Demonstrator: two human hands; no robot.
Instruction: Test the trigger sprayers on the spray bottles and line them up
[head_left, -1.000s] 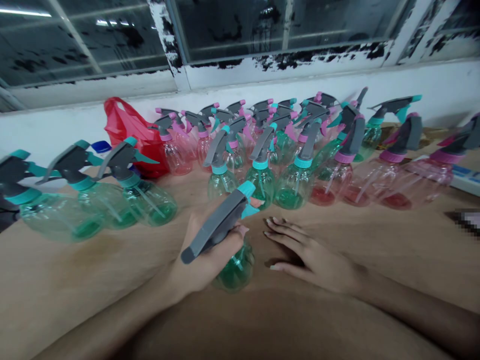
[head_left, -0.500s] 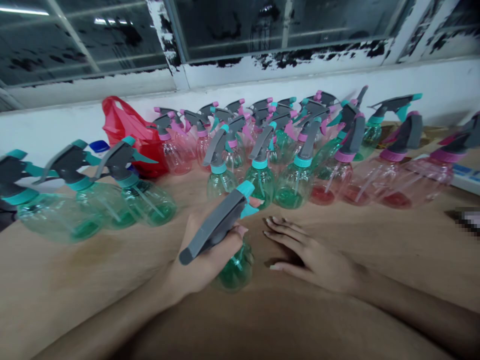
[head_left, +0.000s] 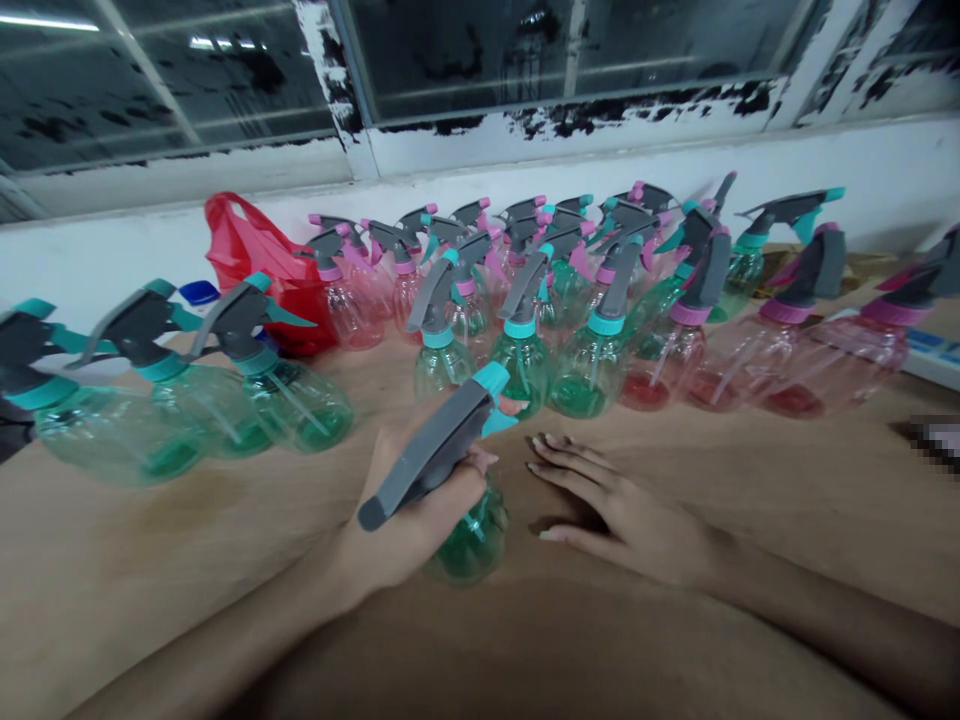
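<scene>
My left hand (head_left: 412, 520) is wrapped round the neck of a green spray bottle (head_left: 472, 545), which has a grey head and a turquoise nozzle and trigger. The bottle stands on the wooden table (head_left: 315, 650), its neck hidden by my fingers. To its right, my right hand (head_left: 615, 510) lies palm down on the tabletop, fingers stretched out and holding nothing. Just beyond both hands stand more spray bottles, among them a green one (head_left: 589, 385) and a pink one (head_left: 660, 365).
Three green spray bottles (head_left: 296, 405) stand at the left. Behind, several pink and green ones crowd toward the white wall (head_left: 450, 160) under the windows. A red plastic bag (head_left: 262, 260) sits at the back left. A blurred-out object (head_left: 937, 437) lies at the right edge.
</scene>
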